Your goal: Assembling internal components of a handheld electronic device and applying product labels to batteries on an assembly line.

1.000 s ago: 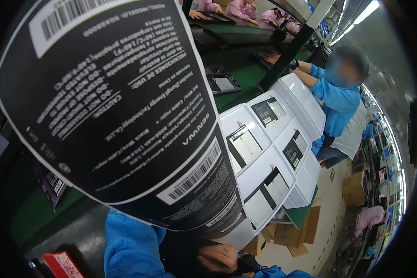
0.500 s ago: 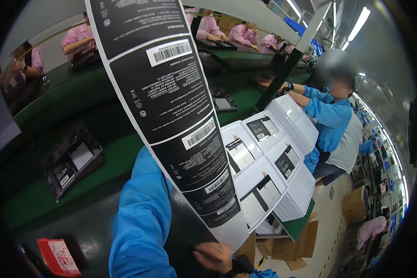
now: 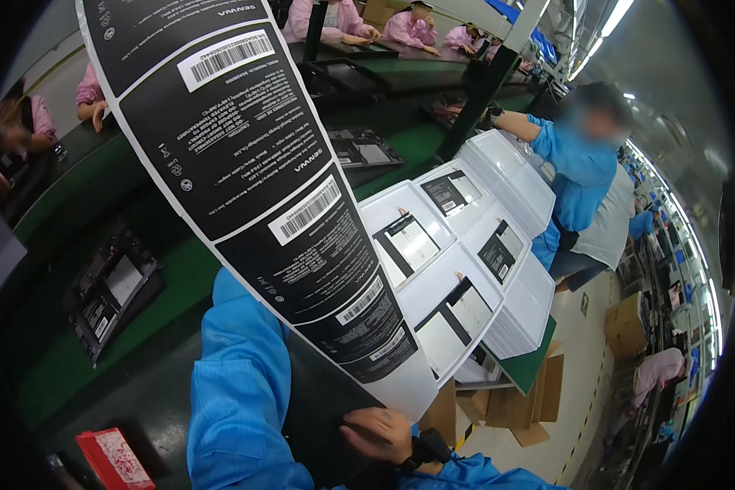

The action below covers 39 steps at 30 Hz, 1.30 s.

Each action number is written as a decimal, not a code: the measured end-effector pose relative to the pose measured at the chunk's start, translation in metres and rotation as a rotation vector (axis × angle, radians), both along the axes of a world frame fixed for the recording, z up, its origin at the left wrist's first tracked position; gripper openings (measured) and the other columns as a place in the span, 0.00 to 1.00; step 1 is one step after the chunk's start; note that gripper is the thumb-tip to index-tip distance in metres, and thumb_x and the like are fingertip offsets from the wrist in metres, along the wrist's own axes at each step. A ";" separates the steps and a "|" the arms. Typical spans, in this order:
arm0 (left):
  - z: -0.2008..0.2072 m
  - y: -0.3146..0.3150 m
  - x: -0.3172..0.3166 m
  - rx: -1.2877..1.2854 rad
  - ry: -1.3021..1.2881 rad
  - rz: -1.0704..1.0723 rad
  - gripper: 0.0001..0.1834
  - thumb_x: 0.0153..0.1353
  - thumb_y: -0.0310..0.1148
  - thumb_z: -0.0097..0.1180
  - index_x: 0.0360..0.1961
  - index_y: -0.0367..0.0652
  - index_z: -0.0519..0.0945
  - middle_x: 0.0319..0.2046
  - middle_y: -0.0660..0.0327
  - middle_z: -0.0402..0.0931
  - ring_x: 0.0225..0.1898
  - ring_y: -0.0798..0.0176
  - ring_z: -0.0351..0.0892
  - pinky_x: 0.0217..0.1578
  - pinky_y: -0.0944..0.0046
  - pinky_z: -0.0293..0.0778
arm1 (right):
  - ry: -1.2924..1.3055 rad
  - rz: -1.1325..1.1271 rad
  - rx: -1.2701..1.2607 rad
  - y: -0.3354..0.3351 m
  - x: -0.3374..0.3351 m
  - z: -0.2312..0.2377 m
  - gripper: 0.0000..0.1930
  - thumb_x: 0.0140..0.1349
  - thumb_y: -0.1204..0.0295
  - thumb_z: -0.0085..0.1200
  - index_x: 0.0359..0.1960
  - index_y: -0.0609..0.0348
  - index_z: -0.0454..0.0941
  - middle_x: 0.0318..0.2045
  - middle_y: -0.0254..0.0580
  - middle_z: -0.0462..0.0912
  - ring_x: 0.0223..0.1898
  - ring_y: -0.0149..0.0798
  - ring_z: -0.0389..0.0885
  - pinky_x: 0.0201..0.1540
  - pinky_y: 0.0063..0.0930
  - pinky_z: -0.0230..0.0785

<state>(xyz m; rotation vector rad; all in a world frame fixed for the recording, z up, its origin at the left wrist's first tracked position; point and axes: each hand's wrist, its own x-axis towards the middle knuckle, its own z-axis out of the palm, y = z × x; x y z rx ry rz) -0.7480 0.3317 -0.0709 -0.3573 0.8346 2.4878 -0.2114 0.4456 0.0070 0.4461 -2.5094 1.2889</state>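
A long strip of black printed labels [image 3: 245, 139] on white backing runs diagonally in front of me, bowed, its upper end out of the picture. Each label carries white print and a barcode. At the plain white lower end is my right hand [image 3: 380, 433], fingers bent and close together, meeting the strip there; the thumb side is mostly hidden. My left arm [image 3: 241, 376], in a blue sleeve, reaches up behind the strip, which hides the left hand. On the right, white trays [image 3: 498, 253] hold flat black-and-silver battery packs [image 3: 453, 322].
An opened device [image 3: 110, 294] lies on the green bench [image 3: 41, 359] at left. A red box [image 3: 114, 459] sits near the front edge. A co-worker in blue [image 3: 584, 163] stands beyond the trays; people in pink sit across the bench. Cardboard boxes [image 3: 523, 404] stand on the floor.
The label strip's upper part has shifted left and looks larger. The bench and trays have slid slightly in the picture as my view turned. My right hand stays at the strip's lower end.
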 end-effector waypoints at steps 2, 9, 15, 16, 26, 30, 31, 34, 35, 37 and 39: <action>0.004 0.005 0.003 -0.004 0.014 0.018 0.07 0.54 0.17 0.58 0.33 0.37 0.75 0.30 0.58 0.73 0.27 0.64 0.67 0.28 0.65 0.68 | -0.004 -0.003 0.010 0.002 0.001 -0.001 0.12 0.53 0.77 0.73 0.38 0.60 0.85 0.35 0.41 0.88 0.34 0.39 0.90 0.33 0.27 0.81; 0.023 0.038 0.054 -0.179 0.271 -0.036 0.14 0.68 0.26 0.52 0.52 0.33 0.72 0.48 0.46 0.78 0.47 0.45 0.85 0.46 0.50 0.85 | 0.004 0.009 0.004 0.002 0.003 -0.003 0.12 0.53 0.76 0.73 0.39 0.60 0.85 0.35 0.41 0.88 0.34 0.39 0.89 0.33 0.26 0.81; 0.008 0.005 0.051 -0.201 0.323 0.242 0.20 0.73 0.30 0.47 0.62 0.31 0.65 0.56 0.40 0.75 0.48 0.38 0.85 0.50 0.43 0.85 | 0.011 -0.008 0.009 -0.001 0.004 0.004 0.12 0.53 0.76 0.73 0.39 0.59 0.86 0.35 0.40 0.88 0.34 0.39 0.89 0.33 0.27 0.81; 0.004 -0.007 0.050 -0.164 0.333 0.255 0.20 0.73 0.30 0.48 0.62 0.33 0.65 0.55 0.41 0.75 0.48 0.40 0.84 0.50 0.44 0.84 | 0.005 -0.028 -0.001 -0.002 0.005 0.002 0.12 0.53 0.76 0.73 0.39 0.58 0.86 0.36 0.40 0.88 0.34 0.39 0.89 0.33 0.27 0.80; 0.028 -0.149 0.206 -0.083 0.446 0.558 0.21 0.72 0.29 0.49 0.65 0.48 0.64 0.52 0.53 0.75 0.49 0.47 0.82 0.47 0.46 0.83 | 0.035 -0.060 -0.099 0.006 0.009 -0.008 0.12 0.52 0.78 0.74 0.38 0.58 0.87 0.36 0.44 0.88 0.33 0.43 0.88 0.33 0.29 0.80; 0.042 -0.187 0.318 -0.197 0.409 0.612 0.17 0.73 0.33 0.50 0.61 0.47 0.71 0.55 0.54 0.78 0.55 0.52 0.80 0.54 0.46 0.78 | -0.116 -0.001 -0.199 0.005 0.008 -0.010 0.11 0.53 0.78 0.73 0.38 0.61 0.86 0.35 0.46 0.88 0.31 0.41 0.87 0.33 0.28 0.78; 0.048 -0.191 0.345 -0.177 0.401 0.576 0.17 0.73 0.32 0.49 0.61 0.47 0.71 0.55 0.54 0.78 0.57 0.52 0.79 0.56 0.45 0.76 | -0.126 0.009 -0.221 0.007 0.008 -0.009 0.10 0.54 0.79 0.71 0.39 0.62 0.86 0.35 0.46 0.88 0.33 0.40 0.87 0.36 0.28 0.78; 0.063 -0.196 0.429 -0.172 0.288 0.550 0.22 0.72 0.30 0.49 0.66 0.46 0.67 0.58 0.50 0.75 0.58 0.50 0.78 0.57 0.47 0.75 | -0.267 0.059 -0.455 0.018 0.005 -0.007 0.09 0.58 0.79 0.67 0.40 0.64 0.86 0.40 0.49 0.87 0.43 0.44 0.86 0.48 0.33 0.77; 0.061 -0.198 0.452 -0.185 0.247 0.526 0.23 0.72 0.30 0.49 0.68 0.45 0.67 0.60 0.50 0.75 0.59 0.51 0.77 0.58 0.47 0.74 | -0.280 0.092 -0.579 0.023 0.002 -0.009 0.08 0.59 0.78 0.66 0.40 0.65 0.86 0.43 0.50 0.87 0.46 0.46 0.86 0.53 0.35 0.75; 0.074 -0.190 0.498 -0.271 0.241 0.553 0.26 0.73 0.30 0.48 0.70 0.41 0.65 0.62 0.50 0.74 0.60 0.54 0.77 0.59 0.48 0.74 | -0.294 0.151 -0.618 0.027 -0.004 -0.004 0.10 0.64 0.73 0.62 0.43 0.64 0.87 0.61 0.53 0.77 0.60 0.49 0.78 0.64 0.40 0.67; 0.079 -0.189 0.542 -0.445 0.187 0.554 0.28 0.75 0.34 0.47 0.72 0.36 0.62 0.62 0.49 0.74 0.56 0.55 0.80 0.53 0.51 0.79 | -0.286 0.142 -0.554 0.031 -0.013 -0.006 0.11 0.66 0.71 0.60 0.46 0.61 0.87 0.69 0.55 0.69 0.70 0.52 0.67 0.70 0.43 0.59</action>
